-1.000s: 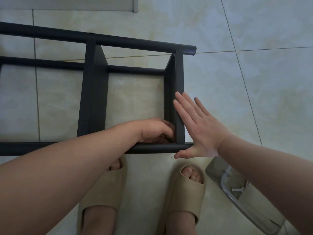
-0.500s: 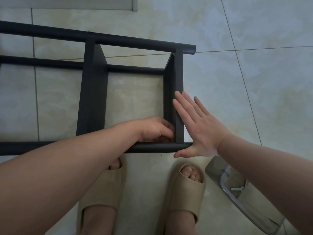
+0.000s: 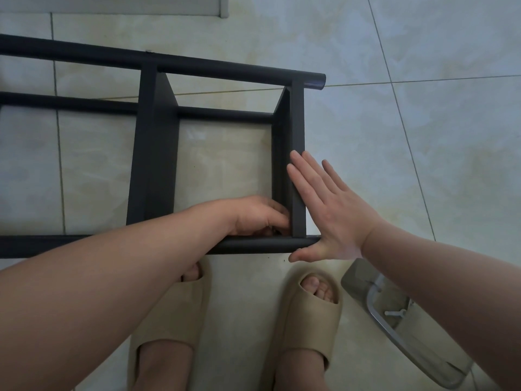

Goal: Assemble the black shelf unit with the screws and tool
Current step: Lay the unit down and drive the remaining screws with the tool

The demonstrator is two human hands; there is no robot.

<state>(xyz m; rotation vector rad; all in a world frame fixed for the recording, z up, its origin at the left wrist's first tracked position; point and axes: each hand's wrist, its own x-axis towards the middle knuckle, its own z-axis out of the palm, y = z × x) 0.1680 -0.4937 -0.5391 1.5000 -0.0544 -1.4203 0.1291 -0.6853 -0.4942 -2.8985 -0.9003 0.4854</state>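
Observation:
The black shelf unit (image 3: 155, 165) lies on its side on the tiled floor, with long tubes front and back and flat cross panels between them. My right hand (image 3: 332, 213) presses flat, fingers straight, against the outer face of the end panel (image 3: 297, 122), with its thumb under the tip of the near tube (image 3: 253, 245). My left hand (image 3: 259, 215) reaches inside the frame to the corner where that panel meets the near tube. Its fingers are curled tight there. Whatever they hold is hidden; no screw or tool shows in that hand.
A clear plastic tray (image 3: 394, 331) holding a small white fitting (image 3: 396, 313) lies on the floor at the lower right, partly under my right forearm. My feet in beige sandals (image 3: 307, 314) stand just in front of the near tube. Pale floor tiles surround the frame.

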